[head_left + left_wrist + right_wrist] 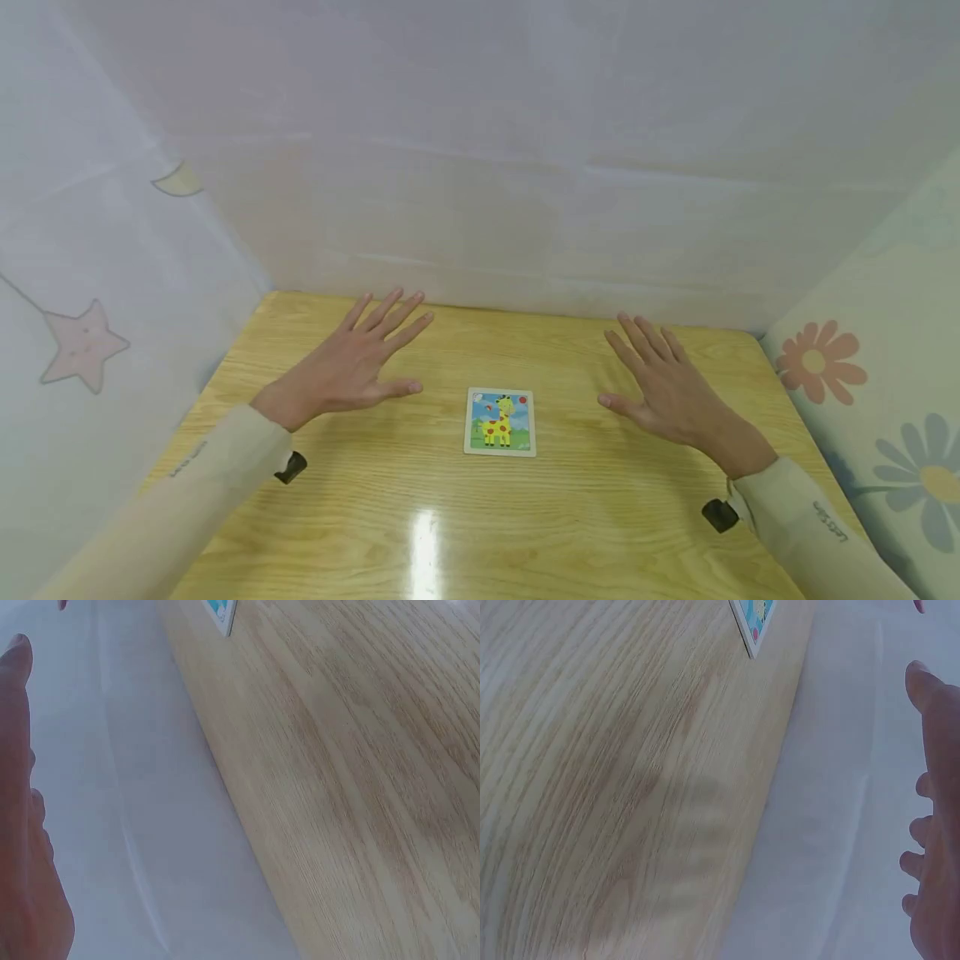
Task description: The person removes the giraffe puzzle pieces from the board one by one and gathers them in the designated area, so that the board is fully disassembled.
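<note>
A small square picture puzzle board [500, 422] with a yellow, red-spotted giraffe and a pale border lies flat on the wooden table. To its left my left hand [348, 358] is held over the table, fingers straight and spread, holding nothing. On the other side my right hand [663, 387] hovers with fingers extended, also holding nothing. Neither hand touches the board. Only a corner of the board [222, 613] shows at the top of the left wrist view, and another corner [751, 626] at the top of the right wrist view.
The wood-grain table [360, 517] meets a pale cloth wall [480, 208] at its far edge. Side walls carry a pink star [84, 346] on the left and a red flower [817, 361] on the right. Small dark devices sit at both wrists.
</note>
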A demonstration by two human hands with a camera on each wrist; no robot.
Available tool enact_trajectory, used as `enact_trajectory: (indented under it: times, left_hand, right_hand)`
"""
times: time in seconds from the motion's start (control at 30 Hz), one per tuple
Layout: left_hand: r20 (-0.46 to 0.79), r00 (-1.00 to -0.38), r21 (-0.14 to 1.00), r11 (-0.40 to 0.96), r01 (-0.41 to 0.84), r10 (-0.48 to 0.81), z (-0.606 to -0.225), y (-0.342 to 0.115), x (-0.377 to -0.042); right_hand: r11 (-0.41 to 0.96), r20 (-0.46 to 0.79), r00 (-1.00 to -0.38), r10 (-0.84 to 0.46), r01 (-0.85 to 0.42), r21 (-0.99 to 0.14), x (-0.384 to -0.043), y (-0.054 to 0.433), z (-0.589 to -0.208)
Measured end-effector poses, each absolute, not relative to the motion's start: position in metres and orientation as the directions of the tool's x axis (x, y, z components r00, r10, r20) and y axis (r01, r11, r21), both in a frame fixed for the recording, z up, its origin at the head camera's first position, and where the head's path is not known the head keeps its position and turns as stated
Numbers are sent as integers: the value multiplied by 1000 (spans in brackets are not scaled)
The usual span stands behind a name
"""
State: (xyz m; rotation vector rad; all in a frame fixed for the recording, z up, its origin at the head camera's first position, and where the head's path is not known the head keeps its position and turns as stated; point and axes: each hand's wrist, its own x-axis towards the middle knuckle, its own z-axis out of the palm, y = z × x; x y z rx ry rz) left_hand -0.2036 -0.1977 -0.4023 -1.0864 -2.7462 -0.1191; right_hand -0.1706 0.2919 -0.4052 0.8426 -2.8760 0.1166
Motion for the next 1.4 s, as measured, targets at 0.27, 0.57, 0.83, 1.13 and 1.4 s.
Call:
enact_trajectory:
  times: [0.27, 0.57, 0.83, 1.13, 1.4]
  left_hand:
    - [185, -744, 83, 744, 663, 642, -415, -193, -201]
    - [135, -793, 251, 754, 607, 594, -444, -176, -191]
    - [120, -809, 331, 745, 579, 575, -466, -159, -187]
    - [54, -812, 383, 738, 555, 582, -485, -139, -179]
    - [14, -798, 414, 723, 554, 603, -494, -128, -178]
  right_hand:
    - [847, 62, -851, -521, -525, -90, -170, 283, -427]
    - [822, 68, -832, -551, -555, -128, -170, 261, -453]
    - [796, 73, -814, -576, -579, -177, -170, 239, -473]
    - [760, 77, -799, -597, -593, -264, -171, 212, -485]
    - [745, 41, -805, -592, -566, -353, -178, 183, -490]
